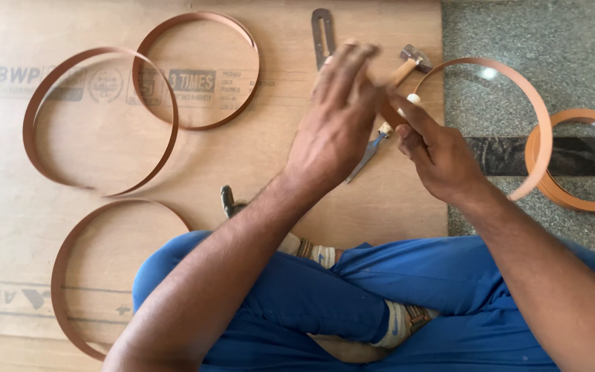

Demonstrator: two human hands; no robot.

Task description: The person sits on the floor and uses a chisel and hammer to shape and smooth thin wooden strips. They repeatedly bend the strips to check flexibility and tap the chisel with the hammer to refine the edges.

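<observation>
Bare forearms, blue trousers [408,289], strapped sandals [408,320].

left hand [335,124] open | right hand [435,148] grips brown strip [518,86] | hammer [408,63] behind

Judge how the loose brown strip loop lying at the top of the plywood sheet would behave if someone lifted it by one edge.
The brown strip loop looks thin and stands on its edge, so it is probably light and springy. Its ends seem unjoined, so it may sag or uncoil. Pushed, it would likely slide on the plywood sheet.
</observation>
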